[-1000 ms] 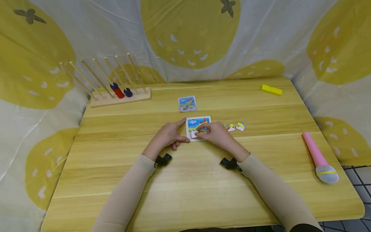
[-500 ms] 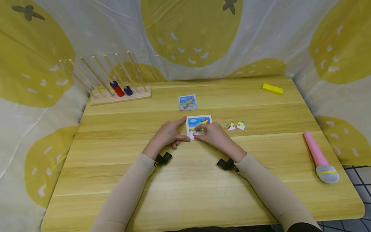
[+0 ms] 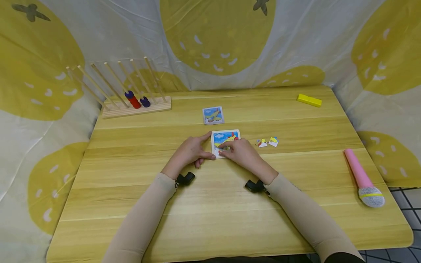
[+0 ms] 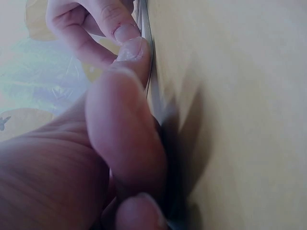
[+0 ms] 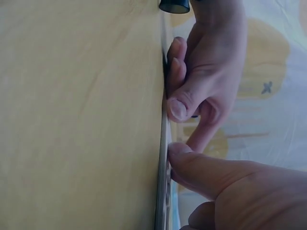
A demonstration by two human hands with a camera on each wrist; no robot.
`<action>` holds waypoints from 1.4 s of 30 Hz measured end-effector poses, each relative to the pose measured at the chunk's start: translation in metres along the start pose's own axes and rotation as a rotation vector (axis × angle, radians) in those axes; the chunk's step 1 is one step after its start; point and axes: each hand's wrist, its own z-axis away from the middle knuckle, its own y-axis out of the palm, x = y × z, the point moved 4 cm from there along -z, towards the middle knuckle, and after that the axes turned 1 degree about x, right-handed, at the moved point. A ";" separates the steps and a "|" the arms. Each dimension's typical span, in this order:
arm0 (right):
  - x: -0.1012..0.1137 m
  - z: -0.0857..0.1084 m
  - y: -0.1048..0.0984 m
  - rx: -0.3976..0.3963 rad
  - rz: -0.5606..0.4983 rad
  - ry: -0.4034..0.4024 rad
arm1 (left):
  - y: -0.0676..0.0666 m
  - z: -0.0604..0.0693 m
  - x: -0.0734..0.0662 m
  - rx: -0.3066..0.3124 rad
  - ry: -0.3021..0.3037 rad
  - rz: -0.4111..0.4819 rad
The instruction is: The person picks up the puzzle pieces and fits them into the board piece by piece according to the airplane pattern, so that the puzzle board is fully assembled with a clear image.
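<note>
In the head view a small square jigsaw puzzle [image 3: 212, 142] in a pale frame lies mid-table, with a yellow airplane on blue. My left hand [image 3: 189, 153] steadies its left side, index finger by the upper corner and straight thumb by the lower one. My right hand [image 3: 245, 153] has thumb and curled index finger on a puzzle piece in the lower left part, mostly hidden under the fingertips. Both thumbs nearly meet along the board's edge [image 5: 163, 158] in the right wrist view. Loose puzzle pieces [image 3: 262, 143] lie right of the frame.
A matching airplane picture card [image 3: 213, 115] lies behind the puzzle. Back left stands a wooden peg rack [image 3: 136, 110] with red and dark blue beads. A yellow block [image 3: 309, 100] lies back right, and a pink toy microphone [image 3: 358, 171] near the right edge.
My right hand has moved slightly left and down, and the piece that stuck up pale in its fingers now lies flat or nearly flat in the frame. The left hand has stayed put.
</note>
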 end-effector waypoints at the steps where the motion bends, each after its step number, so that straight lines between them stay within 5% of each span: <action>1: 0.001 0.000 0.000 -0.001 0.012 -0.004 | 0.000 0.000 0.000 -0.001 -0.001 0.002; 8: 0.005 0.002 -0.001 0.009 0.034 -0.008 | -0.001 -0.001 0.001 0.006 0.000 -0.001; 12: -0.001 0.003 -0.005 0.007 -0.037 0.009 | -0.001 -0.001 0.002 0.002 -0.008 -0.006; 19: -0.054 0.025 -0.042 -0.061 -0.377 0.152 | 0.002 0.000 0.001 0.002 -0.022 0.038; 23: -0.092 0.046 -0.062 -0.056 -0.465 0.234 | 0.002 0.001 0.001 -0.002 -0.034 0.049; 30: -0.135 0.067 -0.075 -0.033 -0.486 0.309 | 0.001 0.002 0.001 -0.007 -0.040 0.050; 42: -0.144 0.067 -0.067 -0.002 -0.396 0.311 | 0.001 0.001 0.000 0.002 -0.019 0.051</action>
